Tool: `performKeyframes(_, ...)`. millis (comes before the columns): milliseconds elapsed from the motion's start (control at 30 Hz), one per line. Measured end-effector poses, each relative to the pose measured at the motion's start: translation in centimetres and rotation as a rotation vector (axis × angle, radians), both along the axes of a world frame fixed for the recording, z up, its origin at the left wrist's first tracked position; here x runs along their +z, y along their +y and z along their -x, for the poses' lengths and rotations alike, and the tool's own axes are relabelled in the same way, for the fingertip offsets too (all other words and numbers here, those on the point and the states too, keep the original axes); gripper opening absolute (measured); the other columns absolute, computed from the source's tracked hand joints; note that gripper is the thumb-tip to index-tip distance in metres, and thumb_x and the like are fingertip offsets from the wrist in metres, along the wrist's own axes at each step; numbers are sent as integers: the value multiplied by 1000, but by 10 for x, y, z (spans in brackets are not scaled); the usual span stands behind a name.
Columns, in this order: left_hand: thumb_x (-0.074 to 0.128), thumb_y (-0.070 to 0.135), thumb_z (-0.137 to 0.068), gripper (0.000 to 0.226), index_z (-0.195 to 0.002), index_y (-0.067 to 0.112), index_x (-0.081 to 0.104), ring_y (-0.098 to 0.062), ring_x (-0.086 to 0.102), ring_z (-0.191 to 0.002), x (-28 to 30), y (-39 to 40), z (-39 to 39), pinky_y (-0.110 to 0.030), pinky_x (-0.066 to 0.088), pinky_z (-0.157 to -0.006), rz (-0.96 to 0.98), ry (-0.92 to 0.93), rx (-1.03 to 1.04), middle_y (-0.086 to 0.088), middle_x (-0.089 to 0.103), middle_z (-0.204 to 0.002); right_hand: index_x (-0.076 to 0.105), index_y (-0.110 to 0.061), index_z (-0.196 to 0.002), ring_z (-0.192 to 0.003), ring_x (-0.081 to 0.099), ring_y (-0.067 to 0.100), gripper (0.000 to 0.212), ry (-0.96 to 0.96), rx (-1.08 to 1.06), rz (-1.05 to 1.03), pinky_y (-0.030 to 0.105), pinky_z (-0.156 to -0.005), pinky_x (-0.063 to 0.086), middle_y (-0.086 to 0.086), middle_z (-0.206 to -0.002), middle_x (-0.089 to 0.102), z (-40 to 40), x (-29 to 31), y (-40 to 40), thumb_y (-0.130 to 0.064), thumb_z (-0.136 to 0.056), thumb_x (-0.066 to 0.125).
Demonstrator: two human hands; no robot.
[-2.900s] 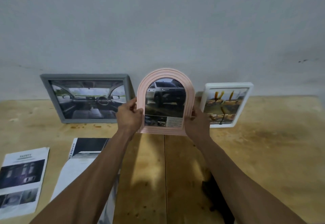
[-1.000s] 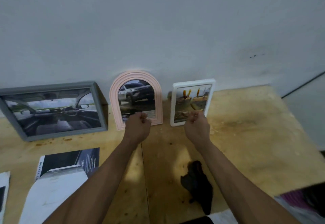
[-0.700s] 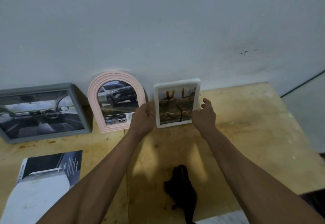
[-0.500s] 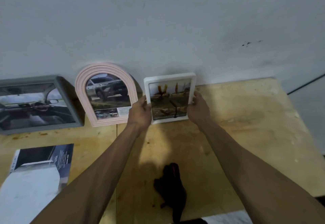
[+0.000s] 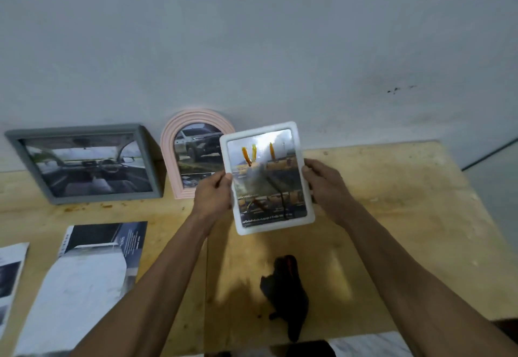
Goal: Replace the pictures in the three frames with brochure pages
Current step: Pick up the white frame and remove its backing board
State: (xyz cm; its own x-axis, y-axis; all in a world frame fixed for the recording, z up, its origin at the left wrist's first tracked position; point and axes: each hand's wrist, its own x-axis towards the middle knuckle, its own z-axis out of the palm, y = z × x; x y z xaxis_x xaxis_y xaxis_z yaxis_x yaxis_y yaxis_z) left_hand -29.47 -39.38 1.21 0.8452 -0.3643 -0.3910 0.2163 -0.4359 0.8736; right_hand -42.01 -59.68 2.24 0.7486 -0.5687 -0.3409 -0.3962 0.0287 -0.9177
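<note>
Holding a white frame [image 5: 266,178] in the air above the table [image 5: 392,216], one hand on each long side: left hand [image 5: 214,195] closed on the left edge, right hand [image 5: 325,185] closed on the right edge, with the thumbs on the front. Inside it a page with orange shapes at the top and a line of small white writing near the bottom, too blurred to read; some glare on the glass. Behind and to the left, a pink arched frame [image 5: 179,143] standing against the wall [image 5: 252,34], showing a white car and, under it, a small block of text, not readable. Partly covered by the white frame in this view. Further left, a grey frame [image 5: 84,129] leaning on the same wall, with a picture of a car interior, steering wheel on the right side. On the table at the left, an open brochure [image 5: 92,258] with a dark page and lines of tiny white text, also not readable, and one more printed sheet [image 5: 11,269] at the left edge. A black cloth [image 5: 284,292] lying on the table between the forearms. Table top of pale wood with brown stains and a seam down the middle. Wall plain grey-white, with a few dark specks at the upper right.
</note>
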Motion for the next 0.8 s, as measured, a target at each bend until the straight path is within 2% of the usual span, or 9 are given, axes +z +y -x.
performKeyframes(133, 48, 22, -106, 26, -108, 13, 72, -22, 72, -77, 18, 57, 0, -37, 60, -63, 77, 80, 69, -10, 76, -93, 66, -25, -117, -94, 69, 31, 23, -24, 43, -34, 53, -78, 59, 6, -106, 70, -4, 22, 56, -28, -102, 48)
performKeyframes(200, 47, 25, -106, 28, -108, 12, 72, -21, 70, -80, 24, 92, 0, -37, 59, -67, 86, 104, 70, -9, 75, -94, 68, -23, -113, -89, 68, 26, 23, -64, 70, 35, 47, -74, 59, 5, -101, 70, -6, 30, 89, -25, -101, 47)
performKeyframes(300, 50, 35, -104, 32, -105, 13, 73, -24, 69, -91, 26, 137, -1, -44, 56, -78, 70, 110, 103, -8, 75, -99, 68, -20, -109, -72, 62, 11, 24, -120, 107, 200, 32, -62, 53, -7, -84, 69, -9, 40, 137, -19, -100, 46)
performKeyframes(367, 51, 41, -102, 37, -103, 11, 73, -25, 68, -88, 29, 160, -3, -43, 55, -74, 88, 134, 161, -13, 75, -100, 68, -18, -112, -63, 57, 7, 24, -166, 122, 303, 31, -58, 50, -14, -72, 64, -11, 44, 167, -18, -100, 47)
performKeyframes(500, 57, 56, -95, 50, -95, 8, 68, -27, 68, -79, 38, 189, -6, -39, 59, -68, 119, 208, 349, -17, 72, -93, 66, -24, -116, -70, 59, 9, 25, -228, 171, 596, 25, -62, 48, -3, -83, 67, -12, 52, 213, -20, -100, 47)
performKeyframes(567, 59, 62, -91, 55, -94, 7, 63, -26, 66, -75, 42, 198, -8, -38, 60, -62, 120, 224, 442, -13, 67, -88, 64, -25, -118, -68, 58, 17, 26, -262, 216, 776, 32, -58, 48, 0, -82, 66, -9, 55, 230, -21, -101, 45)
performKeyframes(667, 58, 67, -89, 61, -88, 6, 63, -19, 63, -59, 46, 207, -8, -36, 60, -57, 169, 326, 407, -9, 63, -72, 63, -21, -120, -64, 59, 25, 26, -259, 316, 1228, 32, -49, 49, 2, -84, 68, -2, 53, 248, -16, -99, 50)
performKeyframes(733, 64, 65, -86, 57, -85, 8, 64, -16, 61, -50, 45, 211, -8, -35, 60, -57, 176, 390, 359, -7, 63, -65, 65, -19, -120, -65, 62, 24, 29, -204, 396, 1371, 24, -49, 38, 1, -88, 71, 3, 48, 256, -11, -92, 62)
performKeyframes(800, 71, 50, -87, 43, -87, 7, 66, -13, 58, -44, 41, 216, -9, -29, 56, -51, 157, 457, 308, -7, 61, -60, 66, -20, -118, -68, 63, 24, 34, -181, 457, 1407, 24, -52, 33, -1, -94, 73, 8, 40, 261, -11, -86, 70)
